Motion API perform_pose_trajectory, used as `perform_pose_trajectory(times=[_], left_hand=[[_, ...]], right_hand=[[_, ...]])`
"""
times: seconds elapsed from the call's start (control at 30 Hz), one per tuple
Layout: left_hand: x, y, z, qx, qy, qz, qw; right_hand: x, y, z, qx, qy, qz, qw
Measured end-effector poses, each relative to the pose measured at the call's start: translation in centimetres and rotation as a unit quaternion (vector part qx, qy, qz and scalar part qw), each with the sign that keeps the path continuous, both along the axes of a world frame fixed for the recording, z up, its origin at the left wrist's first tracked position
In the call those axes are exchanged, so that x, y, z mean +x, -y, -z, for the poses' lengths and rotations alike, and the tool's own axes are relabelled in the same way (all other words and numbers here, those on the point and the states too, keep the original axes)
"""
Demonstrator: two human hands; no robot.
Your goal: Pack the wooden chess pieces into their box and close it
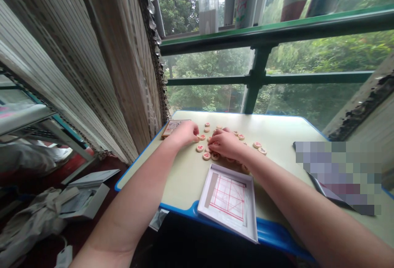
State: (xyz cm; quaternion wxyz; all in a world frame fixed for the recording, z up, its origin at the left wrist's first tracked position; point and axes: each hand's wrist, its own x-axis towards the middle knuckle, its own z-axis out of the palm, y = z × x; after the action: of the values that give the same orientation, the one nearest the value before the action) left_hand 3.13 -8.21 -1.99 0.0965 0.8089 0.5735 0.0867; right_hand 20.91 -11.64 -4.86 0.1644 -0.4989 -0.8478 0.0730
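Note:
Round wooden Chinese chess pieces with red or dark characters lie loosely scattered at the middle of the table. My left hand (pixel 185 131) is at their left side, its fingers curled and the thumb and fingertips closed at the edge of a pale piece (pixel 197 139). Over the middle of the group, my right hand (pixel 226 144) bends its fingers down, with the fingertips closed on a piece (pixel 208 149) that they partly cover. Near the fingertips lie a red-marked piece (pixel 200 148) and another red-marked piece (pixel 206 156). Some pieces are hidden under my right hand and wrist.
An open white box part (pixel 254 218) with a red-lined paper board rests at the table's front edge. Behind my left hand lies a box lid (pixel 172 125). A pixelated dark-edged device (pixel 335 177) is at the right. Cans stand on the window ledge (pixel 277 24); curtains hang left.

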Motion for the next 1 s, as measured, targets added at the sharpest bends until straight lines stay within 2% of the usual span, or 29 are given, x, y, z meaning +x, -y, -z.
perform_pose_trajectory(times=[0.13, 0.37, 0.6, 0.83, 1.0], left_hand=[[0.1, -0.3, 0.5, 0.039, -0.002, 0.033, 0.999], [-0.2, -0.2, 0.7, -0.006, -0.008, 0.094, 0.996], [0.2, -0.5, 0.1, 0.113, 0.010, 0.006, 0.994], [0.7, -0.1, 0.8, 0.030, -0.034, 0.044, 0.998], [0.9, 0.5, 0.5, 0.023, -0.073, 0.036, 0.996]], right_hand=[[-0.1, 0.3, -0.1, 0.000, -0.019, -0.012, 1.000], [0.1, 0.6, -0.1, -0.003, -0.013, -0.023, 1.000], [0.3, 0.8, -0.5, -0.025, -0.008, -0.042, 0.999], [0.0, 0.1, 0.4, 0.012, -0.036, 0.005, 0.999], [0.2, -0.1, 0.6, 0.015, -0.067, -0.021, 0.997]])
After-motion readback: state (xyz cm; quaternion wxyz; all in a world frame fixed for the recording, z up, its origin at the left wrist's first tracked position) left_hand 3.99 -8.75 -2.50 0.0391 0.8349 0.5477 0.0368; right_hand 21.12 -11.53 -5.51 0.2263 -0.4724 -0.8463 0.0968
